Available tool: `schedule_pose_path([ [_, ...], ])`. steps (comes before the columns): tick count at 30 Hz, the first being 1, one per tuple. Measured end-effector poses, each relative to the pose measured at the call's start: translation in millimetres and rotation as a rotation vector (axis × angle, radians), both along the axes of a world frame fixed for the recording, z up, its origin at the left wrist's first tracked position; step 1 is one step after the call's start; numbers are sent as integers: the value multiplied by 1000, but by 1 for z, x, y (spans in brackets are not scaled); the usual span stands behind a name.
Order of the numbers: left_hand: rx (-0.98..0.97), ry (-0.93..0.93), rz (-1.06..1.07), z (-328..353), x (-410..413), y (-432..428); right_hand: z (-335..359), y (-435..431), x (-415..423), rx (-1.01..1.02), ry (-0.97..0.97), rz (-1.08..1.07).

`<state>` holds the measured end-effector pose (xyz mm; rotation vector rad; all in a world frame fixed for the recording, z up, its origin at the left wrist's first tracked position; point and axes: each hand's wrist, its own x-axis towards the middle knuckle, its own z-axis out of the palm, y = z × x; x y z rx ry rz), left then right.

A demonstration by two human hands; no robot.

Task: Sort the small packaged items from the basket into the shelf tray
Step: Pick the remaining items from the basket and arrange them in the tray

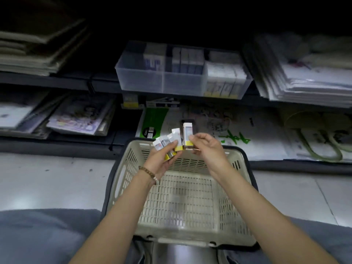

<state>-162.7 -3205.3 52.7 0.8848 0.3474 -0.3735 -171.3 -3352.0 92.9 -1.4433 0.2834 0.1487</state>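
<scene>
Above basket [122, 180], left hand [158, 161] grips fan of white, yellow-ended packs [167, 141]; right hand [205, 147] pinches one pack [187, 134] upright; clear tray [162, 80] at 12 o'clock

Bare forearms, no sleeves — a brown beaded bracelet [147, 173] on the left wrist, grey trousers [38, 235] below.

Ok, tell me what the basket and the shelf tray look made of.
The basket: likely moulded plastic, matte beige, slotted lattice walls and floor. The shelf tray: likely translucent frosted plastic; boxes inside show through its front wall.
</scene>
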Motion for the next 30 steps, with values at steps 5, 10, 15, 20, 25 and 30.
schedule_pose_path([
  [5, 112, -161, -27, 64, 6, -1, 47, 16, 3, -140, -152, 6],
  [10, 250, -204, -72, 106, 18, 8, 83, 11, 13, -204, -197, 120],
  [15, 348, -293, -182, 134, 29, 9, 119, 3, 31, -138, -146, 285],
  [20, 404, -354, -260, 151, 39, 12, 139, -4, 45, -21, -45, 445],
  [25, 383, -350, -254, 157, 49, 11, 151, -16, 59, -90, -10, 488],
  [30, 274, -328, -187, 163, 67, 9, 168, -30, 81, -142, -15, 484],
])
